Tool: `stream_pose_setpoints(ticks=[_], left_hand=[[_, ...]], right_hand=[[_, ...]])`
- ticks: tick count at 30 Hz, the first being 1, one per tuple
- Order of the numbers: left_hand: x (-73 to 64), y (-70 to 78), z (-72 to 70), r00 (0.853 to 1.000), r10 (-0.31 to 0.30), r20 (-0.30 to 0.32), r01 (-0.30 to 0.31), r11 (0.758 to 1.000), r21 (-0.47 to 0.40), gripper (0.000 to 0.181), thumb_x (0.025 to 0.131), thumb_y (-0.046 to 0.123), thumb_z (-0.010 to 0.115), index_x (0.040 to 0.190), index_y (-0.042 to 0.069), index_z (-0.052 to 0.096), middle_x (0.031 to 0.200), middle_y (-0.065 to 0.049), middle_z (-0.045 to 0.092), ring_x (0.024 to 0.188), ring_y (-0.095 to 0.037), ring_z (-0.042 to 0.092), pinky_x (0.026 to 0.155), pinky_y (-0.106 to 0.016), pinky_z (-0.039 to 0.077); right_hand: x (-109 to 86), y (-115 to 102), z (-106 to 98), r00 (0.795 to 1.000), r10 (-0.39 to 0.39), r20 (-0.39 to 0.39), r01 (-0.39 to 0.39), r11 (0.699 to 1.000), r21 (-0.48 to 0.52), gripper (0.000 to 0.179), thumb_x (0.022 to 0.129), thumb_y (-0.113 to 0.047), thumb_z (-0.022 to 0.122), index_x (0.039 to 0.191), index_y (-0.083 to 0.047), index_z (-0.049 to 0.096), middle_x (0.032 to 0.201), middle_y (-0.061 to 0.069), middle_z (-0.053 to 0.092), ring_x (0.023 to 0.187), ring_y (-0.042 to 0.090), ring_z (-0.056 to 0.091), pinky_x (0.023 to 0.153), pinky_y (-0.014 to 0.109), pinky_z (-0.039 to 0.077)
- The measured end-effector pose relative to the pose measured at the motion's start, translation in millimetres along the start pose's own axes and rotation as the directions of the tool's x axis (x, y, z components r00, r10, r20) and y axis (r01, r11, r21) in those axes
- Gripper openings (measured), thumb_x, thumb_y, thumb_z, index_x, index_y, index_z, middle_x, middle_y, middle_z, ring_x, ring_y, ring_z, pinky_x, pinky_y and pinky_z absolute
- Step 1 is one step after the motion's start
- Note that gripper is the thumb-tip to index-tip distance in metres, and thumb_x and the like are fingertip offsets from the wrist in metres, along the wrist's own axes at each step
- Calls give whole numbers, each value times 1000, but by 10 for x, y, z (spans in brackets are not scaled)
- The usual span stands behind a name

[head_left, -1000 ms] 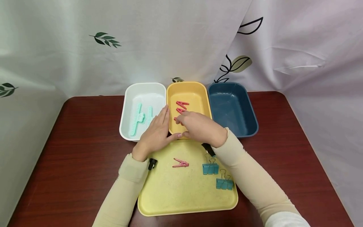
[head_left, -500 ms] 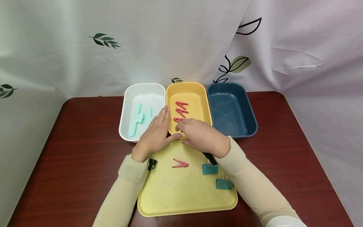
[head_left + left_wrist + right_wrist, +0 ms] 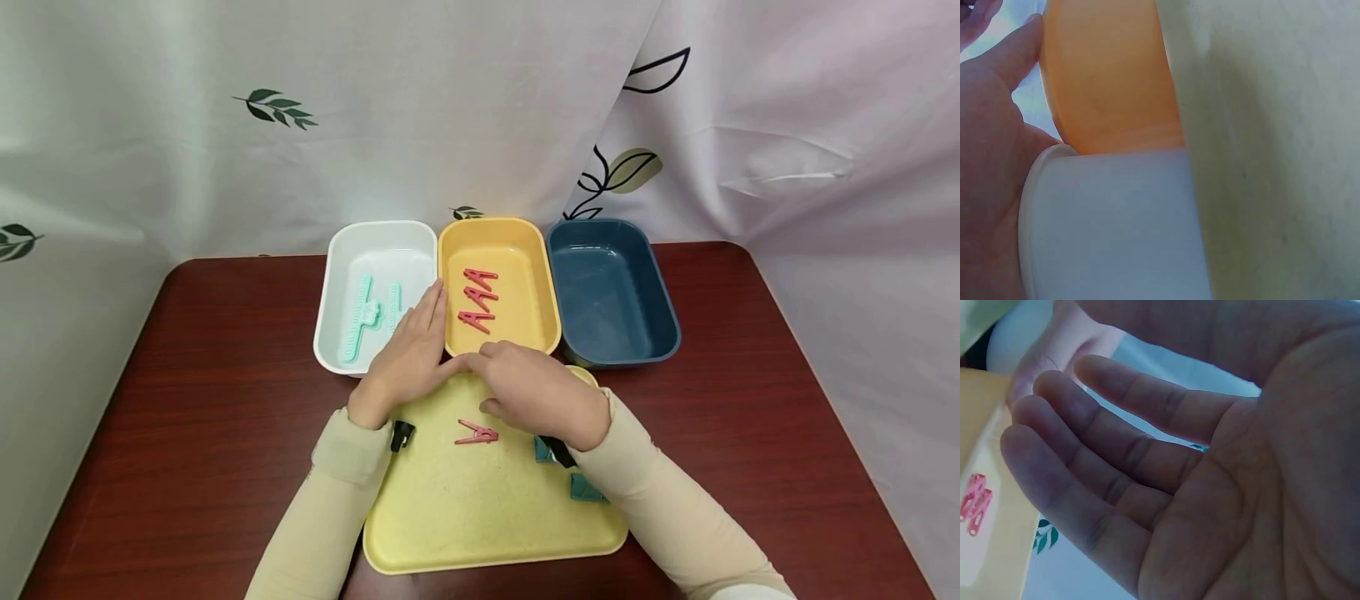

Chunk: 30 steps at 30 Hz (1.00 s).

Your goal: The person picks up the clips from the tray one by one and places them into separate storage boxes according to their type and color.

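Note:
In the head view my left hand (image 3: 408, 358) lies with straight fingers along the rims where the white box (image 3: 382, 236) meets the yellow box (image 3: 525, 287). The left wrist view shows its thumb (image 3: 1013, 53) against the yellow box's rim. My right hand (image 3: 543, 392) hovers over the tray's far edge, near the left thumb. Its fingers (image 3: 1110, 419) are loosely bent and hold nothing, as the right wrist view shows. Three red clothespins (image 3: 476, 321) lie in a column inside the yellow box. One pink clothespin (image 3: 478, 433) sits on the yellow tray (image 3: 465, 517), below the right hand.
Two teal binder clips (image 3: 587, 488) are on the tray's right side, partly hidden by the right arm. Mint-green toothed clips (image 3: 360, 321) lie in the white box. A dark blue box (image 3: 611, 296) stands right of the yellow one. A patterned curtain (image 3: 375, 108) hangs behind the table.
My right hand has drawn back out of the yellow box toward the tray, uncovering the nearest red clothespin there. The left hand has stayed in place.

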<state>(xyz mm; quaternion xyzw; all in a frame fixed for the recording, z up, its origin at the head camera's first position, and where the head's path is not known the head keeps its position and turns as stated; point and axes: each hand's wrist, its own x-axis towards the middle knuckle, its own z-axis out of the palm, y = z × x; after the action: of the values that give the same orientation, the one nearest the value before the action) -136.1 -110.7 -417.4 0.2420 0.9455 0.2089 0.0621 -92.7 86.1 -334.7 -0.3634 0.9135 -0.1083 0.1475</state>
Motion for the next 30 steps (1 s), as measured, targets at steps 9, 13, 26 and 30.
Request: stream_pose_setpoints(ticks=[9,13,26,30], left_hand=[[5,-3,16,1000,5,-22,-5,1000,-29,104,97,58,57,158,-7,4,168,-17,-5,154,-25,-1,122,-51,12],[5,-7,25,999,4,-35,-5,999,-38,106,96,59,59,158,-6,3,168,-17,-3,154,-26,0,122,-49,14],[7,3,21,999,1,-38,-3,999,-47,108,95,61,58,158,-6,3,168,-16,-3,155,-25,-1,122,-49,13],[10,2,23,999,-1,-37,-1,999,-47,107,95,62,58,159,-5,3,168,-15,-4,155,-24,-1,122,-48,13]], right_hand=[[-39,-48,223,1000,-16,3,16,1000,13,43,87,-19,81,122,-3,65,119,9,65,101,22,64,89,35,53],[-55,-68,326,999,-36,-25,37,999,10,40,86,-19,82,119,-2,66,110,8,64,98,22,63,88,34,52],[-70,-118,573,1000,-10,-27,9,999,-40,34,83,-17,84,112,-7,69,95,4,61,86,19,59,74,29,53],[-58,-126,638,1000,-1,-16,0,999,-34,35,82,-14,85,112,-8,69,97,3,61,89,19,58,76,29,53]])
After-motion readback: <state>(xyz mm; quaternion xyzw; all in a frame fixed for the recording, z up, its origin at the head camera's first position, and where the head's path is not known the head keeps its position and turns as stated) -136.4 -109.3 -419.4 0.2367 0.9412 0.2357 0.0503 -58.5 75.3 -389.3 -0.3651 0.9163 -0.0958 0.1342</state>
